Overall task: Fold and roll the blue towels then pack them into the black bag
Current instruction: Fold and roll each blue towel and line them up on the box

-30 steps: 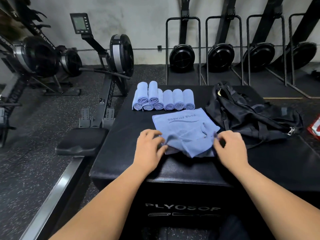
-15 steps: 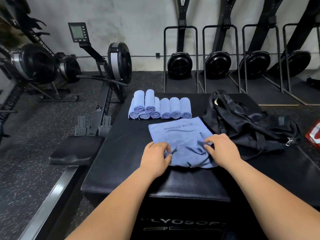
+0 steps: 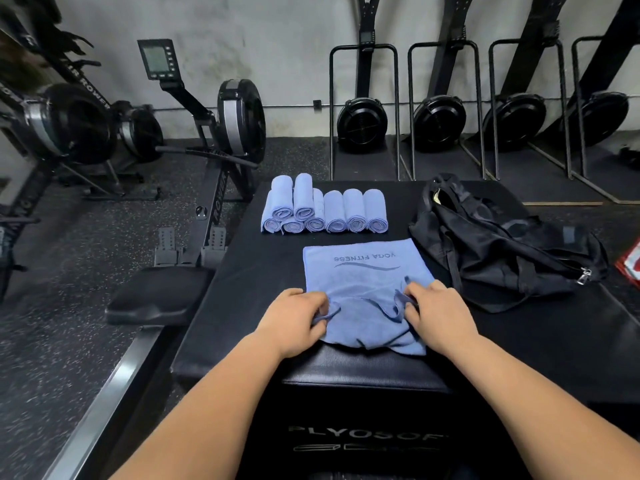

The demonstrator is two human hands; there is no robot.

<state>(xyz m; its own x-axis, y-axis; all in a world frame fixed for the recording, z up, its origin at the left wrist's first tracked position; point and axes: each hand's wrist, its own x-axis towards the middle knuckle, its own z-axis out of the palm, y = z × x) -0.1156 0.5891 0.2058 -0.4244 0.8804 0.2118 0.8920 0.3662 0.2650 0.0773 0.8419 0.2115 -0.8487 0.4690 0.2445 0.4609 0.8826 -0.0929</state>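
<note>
A blue towel (image 3: 363, 282) printed YOGA FITNESS lies on the black plyo box (image 3: 249, 271), its far part flat and its near edge bunched. My left hand (image 3: 298, 315) pinches the towel's near left edge. My right hand (image 3: 438, 311) pinches the near right edge. Behind the towel, several rolled blue towels (image 3: 325, 211) lie side by side, two stacked on top at the left. The black bag (image 3: 502, 247) lies crumpled and open at the right of the box.
A rowing machine (image 3: 221, 140) with its black seat (image 3: 159, 292) stands close to the box's left edge. More rowers (image 3: 440, 119) stand upright along the back wall. A red and white item (image 3: 632, 268) lies at the far right edge.
Both hands shifted along the towel's near edge, the right one inward from the right corner, and now pinch folds of it. The view dropped and drew closer.
</note>
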